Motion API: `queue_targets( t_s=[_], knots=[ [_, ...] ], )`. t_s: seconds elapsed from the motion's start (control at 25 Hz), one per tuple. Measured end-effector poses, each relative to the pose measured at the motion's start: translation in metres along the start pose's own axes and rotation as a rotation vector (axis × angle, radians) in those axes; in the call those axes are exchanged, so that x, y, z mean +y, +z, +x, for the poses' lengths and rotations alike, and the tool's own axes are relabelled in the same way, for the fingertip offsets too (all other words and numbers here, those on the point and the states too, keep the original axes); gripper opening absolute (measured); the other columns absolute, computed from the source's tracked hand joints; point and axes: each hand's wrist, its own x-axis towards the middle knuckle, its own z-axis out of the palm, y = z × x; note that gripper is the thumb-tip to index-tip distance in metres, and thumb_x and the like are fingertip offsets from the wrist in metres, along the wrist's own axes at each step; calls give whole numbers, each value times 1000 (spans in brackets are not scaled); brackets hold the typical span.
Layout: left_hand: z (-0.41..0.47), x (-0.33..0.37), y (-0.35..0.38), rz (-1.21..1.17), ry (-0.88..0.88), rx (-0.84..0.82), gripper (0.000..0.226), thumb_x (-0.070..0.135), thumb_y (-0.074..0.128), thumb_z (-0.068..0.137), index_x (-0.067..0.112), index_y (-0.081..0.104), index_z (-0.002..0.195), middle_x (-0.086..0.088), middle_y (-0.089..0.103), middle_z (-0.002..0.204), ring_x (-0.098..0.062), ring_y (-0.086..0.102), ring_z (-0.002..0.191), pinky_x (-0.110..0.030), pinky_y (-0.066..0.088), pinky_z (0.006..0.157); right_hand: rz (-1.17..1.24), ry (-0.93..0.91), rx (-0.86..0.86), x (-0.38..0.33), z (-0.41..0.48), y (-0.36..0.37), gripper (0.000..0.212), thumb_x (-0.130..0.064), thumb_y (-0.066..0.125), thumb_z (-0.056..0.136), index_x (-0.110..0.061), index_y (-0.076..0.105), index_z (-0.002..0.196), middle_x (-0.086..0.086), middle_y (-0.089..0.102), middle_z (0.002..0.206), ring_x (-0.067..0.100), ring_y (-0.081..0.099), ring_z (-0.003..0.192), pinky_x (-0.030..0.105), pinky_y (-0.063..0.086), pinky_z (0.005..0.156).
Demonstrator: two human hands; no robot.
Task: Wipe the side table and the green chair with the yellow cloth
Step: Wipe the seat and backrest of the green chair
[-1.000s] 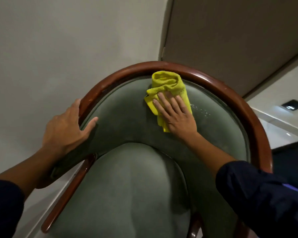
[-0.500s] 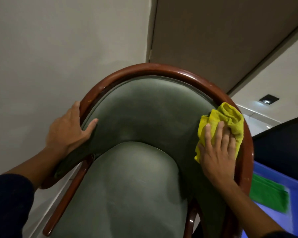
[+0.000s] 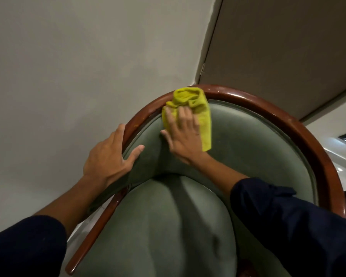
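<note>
R hand [image 3: 185,134] lies flat, fingers spread, pressing the cloth [image 3: 190,108] onto the chair [image 3: 248,140] backrest at about 11 o'clock of the curve, right where green padding meets the wood rim [image 3: 300,126]. Cloth is bunched w/ its top fold lapping onto the rim, prob so padding and frame edge get wiped in one pass; an open palm spreads pressure over more fabric than a pinch would. L hand [image 3: 108,158] sits at about 9 o'clock on the rim, fingers draped over the outside, thumb on the padding inside: open, clasping the frame loosely, likely to brace the chair vs the push of the wiping hand. Both hands sit near each other, not touching. Seat cushion [image 3: 158,226] at 6 o'clock is bare. Side table isn't in view, so can't judge its state. Wall [image 3: 68,66] close behind the chair.
</note>
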Motion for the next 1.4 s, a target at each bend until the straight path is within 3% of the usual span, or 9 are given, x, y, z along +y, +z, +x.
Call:
queue_targets(
  t_s=[0.16,0.48,0.64,0.72,0.84,0.96,1.16,1.28,1.4],
  knots=[
    [-3,-5,-7,11,10,28,101,86,23,80,13,20,150,-20,60,133,-38,67,105,-50,57,86,-146,-439,86,28,0,6,53,-47,44,100,-25,40,148,10,46,151,28,42,138,41,26,115],
    [8,-79,-29,60,-179,40,90,86,34,78,20,28,139,-19,63,110,-43,67,85,-55,58,76,-448,-347,-287,106,-32,-43,70,-49,42,95,-21,20,156,15,23,162,35,27,147,55,24,119],
    [-9,-34,-48,270,-170,-38,92,80,25,85,14,20,150,-28,37,149,-49,39,136,-68,28,110,-483,-211,-722,104,-162,-135,63,-40,39,97,-12,27,152,22,21,161,39,16,149,56,5,121],
    [-49,15,-35,240,-111,-55,81,65,31,93,15,17,155,-27,24,159,-43,24,147,-61,18,117,-448,-227,-831,74,-193,-151,49,-26,33,101,-4,36,144,26,35,153,41,26,145,52,17,119],
    [-137,109,-2,-180,-230,-547,69,57,27,99,7,50,141,-24,53,143,-37,51,130,-50,32,115,-194,-57,-841,40,-203,-179,30,-18,41,99,-6,54,124,17,63,124,36,54,118,42,38,99],
    [-224,171,11,-1044,-691,-996,91,75,19,90,4,65,122,-19,72,115,-27,71,91,-43,52,96,434,252,-932,34,-216,-208,31,-22,64,88,-11,63,117,12,68,114,30,63,105,37,49,89],
    [-284,198,16,-1689,-1047,-724,70,68,54,83,6,69,110,-19,78,97,-33,77,83,-41,62,68,1061,339,-904,25,-279,-267,22,-6,62,69,-17,71,86,-11,63,70,-1,55,58,27,51,58],
    [-285,216,8,-1749,-1054,-526,30,26,53,94,2,66,104,-13,78,78,-24,74,68,-35,61,61,1306,323,-898,50,-309,-296,35,5,63,68,-14,77,94,10,76,89,10,65,77,23,55,68],
    [-282,244,-3,-1778,-973,-614,38,30,44,100,2,68,108,-19,73,105,-28,75,87,-42,62,80,1432,366,-835,88,-331,-317,42,15,69,70,-17,78,96,14,74,108,13,68,99,22,53,87]
  ],
)
